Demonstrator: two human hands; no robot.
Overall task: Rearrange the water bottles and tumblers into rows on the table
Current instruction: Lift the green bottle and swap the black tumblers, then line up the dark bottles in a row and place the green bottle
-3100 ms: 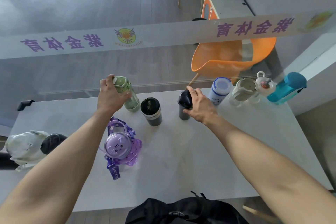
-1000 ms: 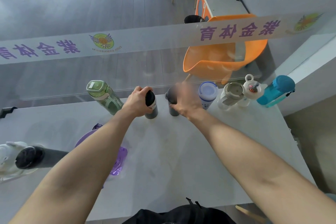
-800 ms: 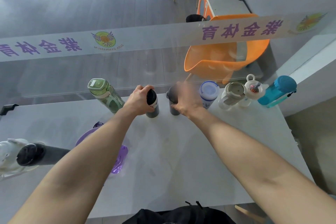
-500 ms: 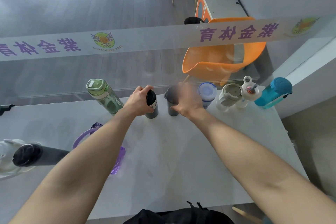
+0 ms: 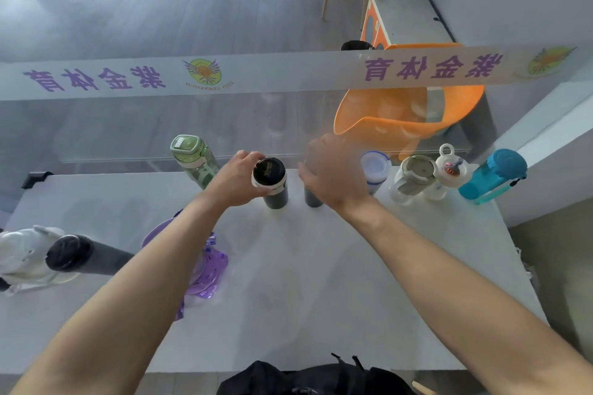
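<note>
My left hand (image 5: pixel 236 181) grips a black tumbler with a white band (image 5: pixel 271 179) standing at the far edge of the white table (image 5: pixel 321 282). Just to its right stands a dark grey tumbler (image 5: pixel 313 199). My right hand (image 5: pixel 332 175) is blurred above it, fingers stretched forward over its top. The back row also has a green bottle (image 5: pixel 192 157), a white-and-blue bottle (image 5: pixel 373 170), a beige-lidded clear bottle (image 5: pixel 412 178), a small white bottle with a loop (image 5: pixel 447 168) and a teal bottle (image 5: pixel 492 175). A purple bottle (image 5: pixel 210 266) shows under my left forearm.
At the table's left edge a long black tumbler (image 5: pixel 83 258) stands next to a white bottle (image 5: pixel 19 255). A glass partition with a printed band (image 5: pixel 288 74) rises behind the table, and an orange chair (image 5: pixel 407 115) stands beyond it. A black bag (image 5: pixel 314 378) sits at the near edge.
My left hand left the green bottle and took hold of the black banded tumbler, now closer to the dark grey one. My right hand has lifted and blurred over the dark grey tumbler.
</note>
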